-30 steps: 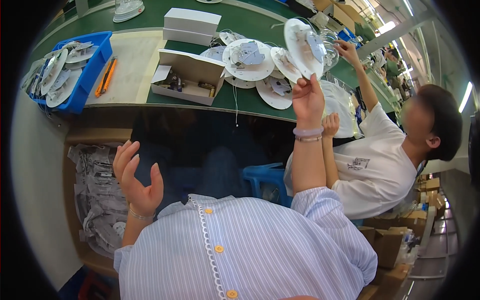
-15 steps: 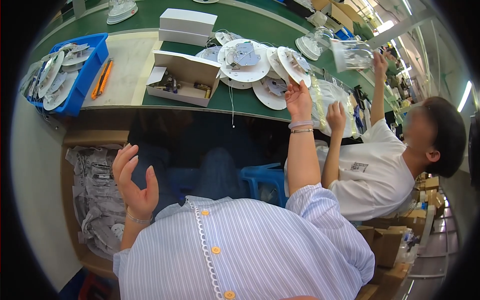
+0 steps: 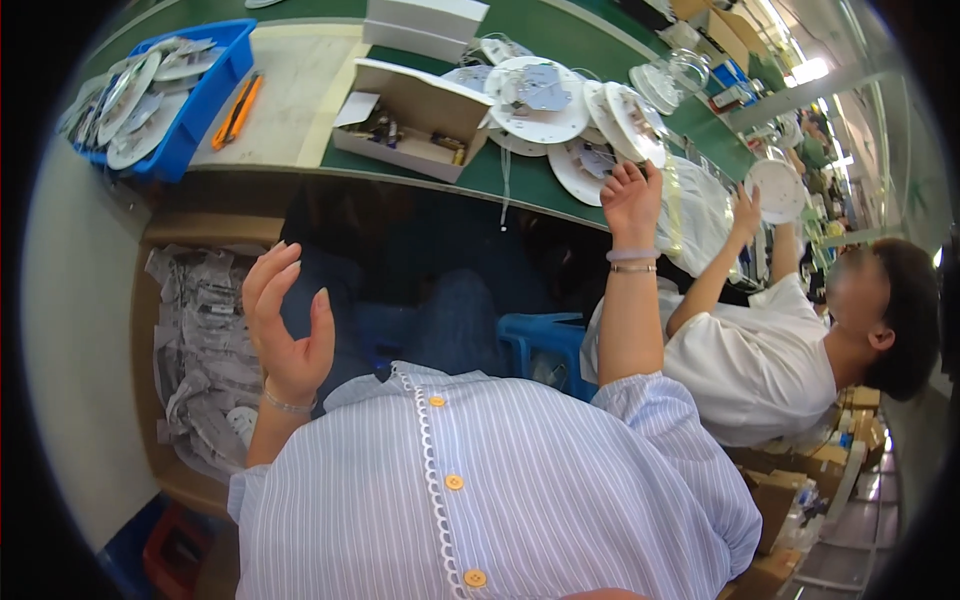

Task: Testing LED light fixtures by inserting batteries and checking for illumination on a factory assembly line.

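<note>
My left hand [image 3: 290,325] hovers open and empty over my lap, its thumb apart from the bent fingers. My right hand [image 3: 632,208] is raised at the front edge of the bench. Its fingers are curled, and the fingertips meet the lower rim of a tilted white disc [image 3: 628,118] carrying electronic parts. Whether they pinch that rim or something small beside it is hard to make out. This disc leans at the right end of a pile of similar white discs [image 3: 507,118] with silver-grey circuit parts and loose wires.
Left of the pile stand an open white box [image 3: 400,155] holding small batteries, an orange cutter [image 3: 238,112] and a blue bin [image 3: 190,125] of discs. A carton [image 3: 150,340] of wrapped parts is low left. At right a co-worker [image 3: 745,360] handles a clear, white-rimmed piece [image 3: 778,190].
The view has turned, shifting the bench rightward. My right hand has drawn slightly down from the disc and its fingers curl more. The co-worker has lowered and turned the clear piece.
</note>
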{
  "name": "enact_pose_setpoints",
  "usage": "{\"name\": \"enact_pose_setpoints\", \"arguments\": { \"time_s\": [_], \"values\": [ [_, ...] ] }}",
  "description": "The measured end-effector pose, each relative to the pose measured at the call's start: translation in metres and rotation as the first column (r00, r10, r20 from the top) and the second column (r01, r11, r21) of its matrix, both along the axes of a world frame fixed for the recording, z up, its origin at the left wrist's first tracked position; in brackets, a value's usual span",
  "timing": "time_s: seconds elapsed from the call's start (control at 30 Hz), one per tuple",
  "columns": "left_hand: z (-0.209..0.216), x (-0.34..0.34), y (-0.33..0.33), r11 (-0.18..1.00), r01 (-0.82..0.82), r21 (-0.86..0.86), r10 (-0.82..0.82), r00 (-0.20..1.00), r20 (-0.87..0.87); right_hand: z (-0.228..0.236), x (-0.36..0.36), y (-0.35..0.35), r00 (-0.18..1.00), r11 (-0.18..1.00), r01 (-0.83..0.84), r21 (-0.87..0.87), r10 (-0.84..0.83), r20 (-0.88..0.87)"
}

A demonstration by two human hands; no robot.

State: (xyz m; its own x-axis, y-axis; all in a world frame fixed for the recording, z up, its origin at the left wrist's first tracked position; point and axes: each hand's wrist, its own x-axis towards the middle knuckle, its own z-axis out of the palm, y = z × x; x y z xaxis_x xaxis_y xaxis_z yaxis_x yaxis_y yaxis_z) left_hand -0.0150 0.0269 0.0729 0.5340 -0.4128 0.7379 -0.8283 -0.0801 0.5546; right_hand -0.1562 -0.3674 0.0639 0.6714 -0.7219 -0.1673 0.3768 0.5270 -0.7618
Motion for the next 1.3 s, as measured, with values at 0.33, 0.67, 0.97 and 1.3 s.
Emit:
{"name": "enact_pose_setpoints", "arguments": {
  "time_s": [0.33,0.67,0.97,1.3],
  "values": [
    [-0.036,0.038,0.038,0.944,-0.300,0.140,0.314,0.945,-0.090,0.031,0.114,0.145,0.863,0.314,-0.505,-0.804,0.211,-0.459],
    [-0.192,0.050,0.189,0.759,-0.485,0.435,0.646,0.474,-0.598,-0.027,0.213,0.119,0.789,-0.240,-0.612,-0.754,-0.259,-0.558],
    [-0.272,-0.002,0.263,0.302,0.409,0.861,0.808,0.369,-0.459,-0.027,0.222,0.109,0.698,-0.181,-0.713,-0.678,-0.081,-0.712],
    [-0.235,-0.015,0.255,0.124,0.242,0.962,0.950,0.251,-0.185,-0.019,0.220,0.117,0.660,-0.220,-0.750,-0.624,-0.189,-0.727]
  ]
}}
